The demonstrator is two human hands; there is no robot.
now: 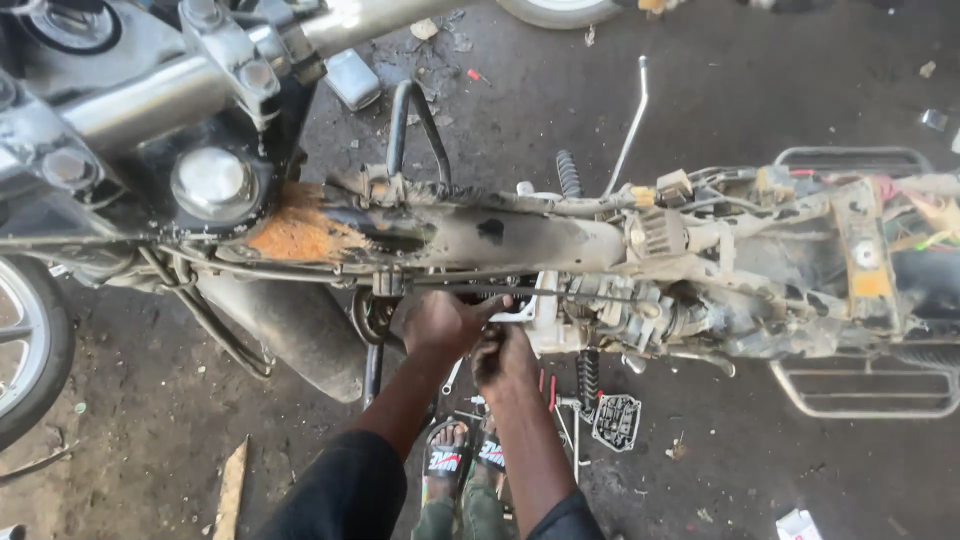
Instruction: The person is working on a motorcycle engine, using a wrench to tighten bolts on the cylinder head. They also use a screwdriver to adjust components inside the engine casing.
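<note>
I look down on a stripped motorcycle frame [520, 235] with a rusty, dirty backbone tube and the engine [610, 310] under it. My left hand [440, 322] reaches under the tube and rests against the engine's top, fingers curled. My right hand [503, 358] sits just beside it, lower and nearer to me, fingers bent around a small part I cannot make out. Both hands press close together at the engine's left side. My sandalled feet [465, 455] stand below on the ground.
Handlebar and steering head [200, 120] fill the upper left, the front wheel [25, 345] the left edge. Screwdrivers and an engine cover [615, 420] lie on the ground by my feet. A rear rack [870, 390] sticks out at right. A wood scrap [232, 490] lies lower left.
</note>
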